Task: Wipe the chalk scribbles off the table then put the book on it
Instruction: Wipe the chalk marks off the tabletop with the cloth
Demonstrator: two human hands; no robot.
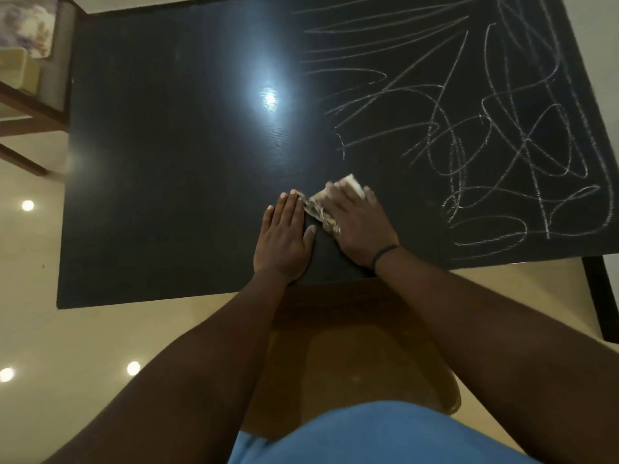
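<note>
Glossy cream floor is reflecting ceiling lights around a dark tabletop, which is itself catching a bright glare near its middle. Straight, flat fingers of the right hand are pressing a pale, crumpled cloth against the tabletop near its front edge; the cloth is showing beyond the fingertips and along the hand's left side. Just beside it, the left hand is lying palm down, fingers straight and together, holding nothing, its fingertips touching the cloth's edge. A dark band is circling the right wrist. White chalk scribbles are covering the tabletop's right portion, apart from the cloth, while the left portion is showing bare. A wooden chair is standing below the arms, and another chair with a floral cushion is sitting at the upper left. No book can be made out.
</note>
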